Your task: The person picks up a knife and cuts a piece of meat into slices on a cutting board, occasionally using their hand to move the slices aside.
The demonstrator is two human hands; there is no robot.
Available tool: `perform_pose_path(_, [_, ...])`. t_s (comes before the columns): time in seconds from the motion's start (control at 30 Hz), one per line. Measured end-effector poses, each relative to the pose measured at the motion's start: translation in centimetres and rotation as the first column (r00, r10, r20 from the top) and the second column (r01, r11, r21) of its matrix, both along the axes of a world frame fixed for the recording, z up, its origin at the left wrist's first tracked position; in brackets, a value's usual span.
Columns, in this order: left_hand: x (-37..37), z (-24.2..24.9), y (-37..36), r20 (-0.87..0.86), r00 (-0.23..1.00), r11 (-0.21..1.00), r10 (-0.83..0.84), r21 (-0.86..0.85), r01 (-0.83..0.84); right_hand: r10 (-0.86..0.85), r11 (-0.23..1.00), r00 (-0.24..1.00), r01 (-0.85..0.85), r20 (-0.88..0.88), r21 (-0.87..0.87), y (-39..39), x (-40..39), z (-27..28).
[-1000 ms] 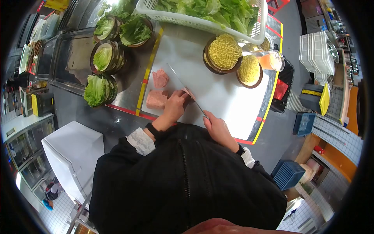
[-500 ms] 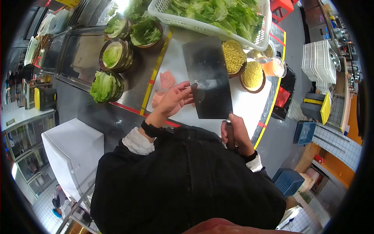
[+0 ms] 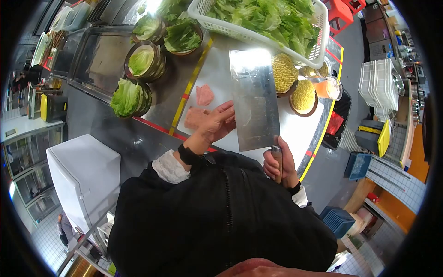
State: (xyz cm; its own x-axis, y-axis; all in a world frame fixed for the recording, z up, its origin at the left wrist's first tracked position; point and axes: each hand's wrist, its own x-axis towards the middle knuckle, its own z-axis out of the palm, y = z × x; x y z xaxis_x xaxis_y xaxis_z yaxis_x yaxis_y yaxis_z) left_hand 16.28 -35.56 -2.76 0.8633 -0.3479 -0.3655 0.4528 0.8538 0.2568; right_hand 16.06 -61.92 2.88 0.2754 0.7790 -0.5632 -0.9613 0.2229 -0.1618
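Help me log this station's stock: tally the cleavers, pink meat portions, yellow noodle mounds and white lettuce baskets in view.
Cleaver: 1
Pink meat portions: 2
Yellow noodle mounds: 2
White lettuce basket: 1
Total: 6

Steel worktop (image 3: 170, 97) with white cutting board (image 3: 297, 131); luncheon meat (image 3: 196, 117) beside the left hand (image 3: 214, 125), noodle bowls (image 3: 316, 105) beyond the right hand (image 3: 285, 160), lettuce basket (image 3: 324, 27) farther ahead.

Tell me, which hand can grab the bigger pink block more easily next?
Probably the left hand: it is beside the bigger pink block, while the right hand is farther away and wrapped around the cleaver handle.
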Motion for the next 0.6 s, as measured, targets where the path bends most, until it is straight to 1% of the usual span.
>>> perform_pose_path(0.03, [0.0, 0.0, 0.1, -0.014, 1.0, 0.998, 0.019, 0.066, -0.018, -0.016, 1.0, 1.0, 0.016, -0.005, -0.011, 0.1, 0.0, 0.2])
perform_pose_path(0.07, [0.0, 0.1, 0.3, -0.015, 1.0, 0.998, 0.022, 0.065, -0.021, -0.032, 0.999, 0.999, 0.032, -0.009, -0.022, 0.2, 0.0, 0.4])
perform_pose_path(0.1, [0.3, 0.8, 0.8, -0.052, 0.996, 0.962, 0.07, 0.27, -0.053, -0.03, 0.999, 0.999, 0.03, -0.01, -0.022, 0.1, 0.1, 0.5])
perform_pose_path(0.13, [0.7, 1.1, 1.3, -0.078, 0.989, 0.883, 0.122, 0.464, -0.073, 0.007, 0.996, 0.998, -0.001, 0.064, -0.089, 0.0, 0.2, 0.6])
perform_pose_path(0.17, [0.7, -0.6, 2.5, -0.078, 0.989, 0.883, 0.122, 0.464, -0.073, 0.048, 0.987, 0.99, -0.026, 0.135, -0.157, -0.1, 0.3, 0.7])
perform_pose_path(0.2, [0.4, -3.6, 4.1, -0.006, 0.991, 0.737, 0.136, 0.669, -0.097, 0.047, 0.987, 0.99, -0.025, 0.135, -0.157, -0.1, 0.3, 0.9])
perform_pose_path(0.23, [0.3, -5.2, 5.4, 0.068, 0.989, 0.543, 0.13, 0.83, -0.128, 0.054, 0.965, 0.976, 0.003, 0.21, -0.261, -0.1, 0.3, 1.1])
perform_pose_path(0.27, [0.3, -5.0, 6.2, 0.068, 0.989, 0.543, 0.128, 0.83, -0.127, 0.068, 0.933, 0.957, 0.039, 0.282, -0.358, -0.1, 0.3, 1.3])
perform_pose_path(0.3, [0.4, -4.5, 6.8, 0.063, 0.992, 0.374, 0.106, 0.922, -0.099, 0.067, 0.933, 0.957, 0.04, 0.281, -0.358, -0.1, 0.4, 1.6])
perform_pose_path(0.33, [0.4, -4.2, 7.3, 0.055, 0.995, 0.189, 0.086, 0.979, -0.071, 0.068, 0.925, 0.959, 0.044, 0.277, -0.377, -0.1, 0.4, 1.8])
perform_pose_path(0.37, [0.4, -4.8, 7.8, 0.055, 0.995, 0.189, 0.085, 0.979, -0.07, 0.068, 0.917, 0.96, 0.047, 0.272, -0.397, -0.1, 0.4, 1.9])
perform_pose_path(0.43, [0.4, -5.5, 8.1, 0.028, 0.992, 0.091, 0.124, 0.995, -0.039, 0.068, 0.918, 0.954, 0.055, 0.292, -0.393, -0.5, 0.2, 1.5])
perform_pose_path(0.47, [0.2, -5.8, 8.2, 0.027, 0.992, 0.093, 0.121, 0.995, -0.038, 0.067, 0.919, 0.948, 0.064, 0.312, -0.39, -0.7, 0.1, 1.4])
perform_pose_path(0.5, [0.3, -4.6, 8.0, 0.052, 0.994, -0.089, 0.101, 0.995, -0.044, 0.063, 0.917, 0.949, 0.067, 0.31, -0.393, -0.5, -0.1, 1.8])
perform_pose_path(0.53, [0.3, -3.8, 7.6, 0.076, 0.994, -0.267, 0.076, 0.962, -0.053, 0.115, 0.86, 0.91, 0.109, 0.397, -0.499, -0.1, -0.2, 2.4])
perform_pose_path(0.57, [0.1, -3.6, 7.1, 0.074, 0.995, -0.263, 0.071, 0.963, -0.053, 0.178, 0.79, 0.864, 0.16, 0.472, -0.591, 0.2, -0.3, 2.8])
perform_pose_path(0.6, [-0.1, -3.4, 6.5, 0.157, 0.988, -0.383, -0.01, 0.912, -0.149, 0.174, 0.788, 0.864, 0.165, 0.472, -0.593, 0.4, -0.5, 2.7])
